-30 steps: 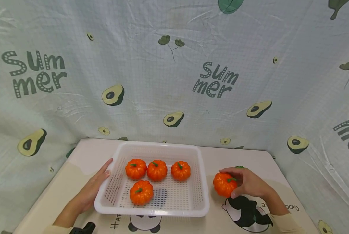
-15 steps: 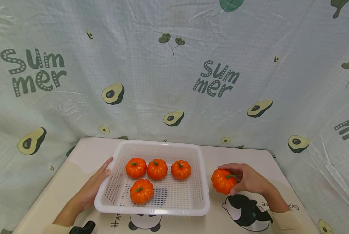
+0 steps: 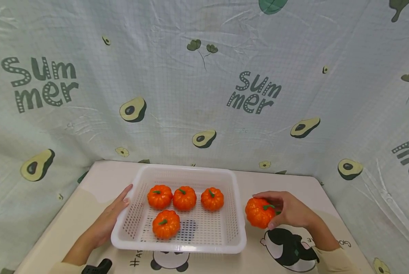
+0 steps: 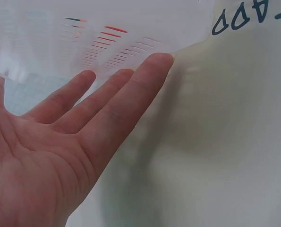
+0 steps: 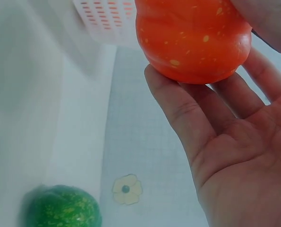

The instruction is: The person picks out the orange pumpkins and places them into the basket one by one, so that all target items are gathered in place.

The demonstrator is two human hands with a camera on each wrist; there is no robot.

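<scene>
In the head view, my right hand grips a small orange toy pumpkin with a green stem, just right of the basket. The right wrist view shows fingers under this speckled pumpkin and the thumb on its other side. A white perforated plastic basket holds several more orange pumpkins: a row along the back and one pumpkin in front. Fingers extended, my left hand rests against the basket's left side. The left wrist view shows those straight fingertips at the basket wall.
A green speckled round object lies low in the right wrist view; in the head view the right hand mostly hides it. The pale table has printed cartoon figures. A patterned curtain hangs behind and at both sides.
My right hand has moved slightly left with the pumpkin, bringing it closer to the basket's right side. The left hand and the basket stay in place.
</scene>
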